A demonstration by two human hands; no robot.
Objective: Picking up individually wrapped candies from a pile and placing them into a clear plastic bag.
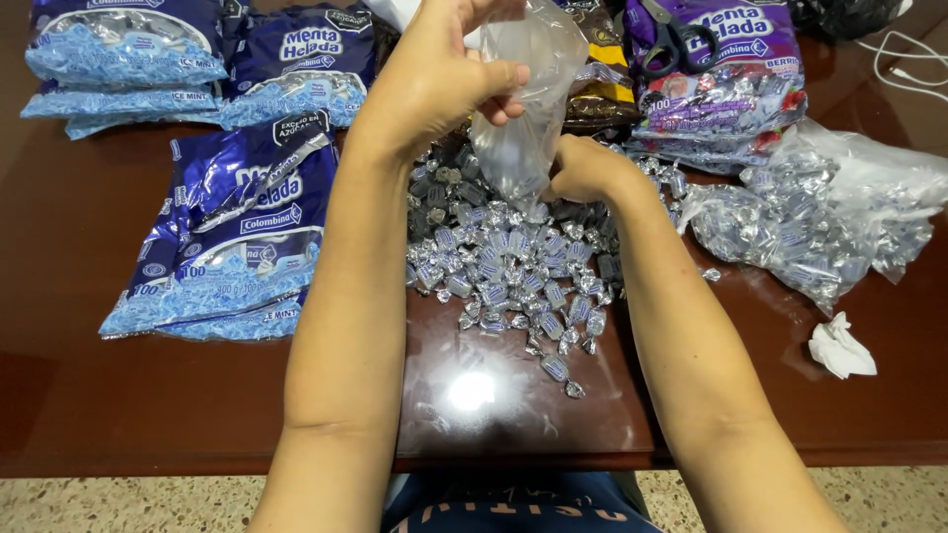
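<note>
Clear plastic bag (523, 94) hangs at twelve o'clock above the heap of wrapped candies (513, 271) on the bench (79, 395); left hand (434, 84) pinches its mouth, right hand (583, 170) closes at its base. Filling looks underway; more candies need scooping.

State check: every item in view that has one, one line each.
Left hand: pinching clear bag's top
Right hand: at bag's bottom
Clear bag: held up, few candies inside
Candy pile: loose on table
Blue bags: lying flat
Scissors: closed
Clear sack: full
</note>
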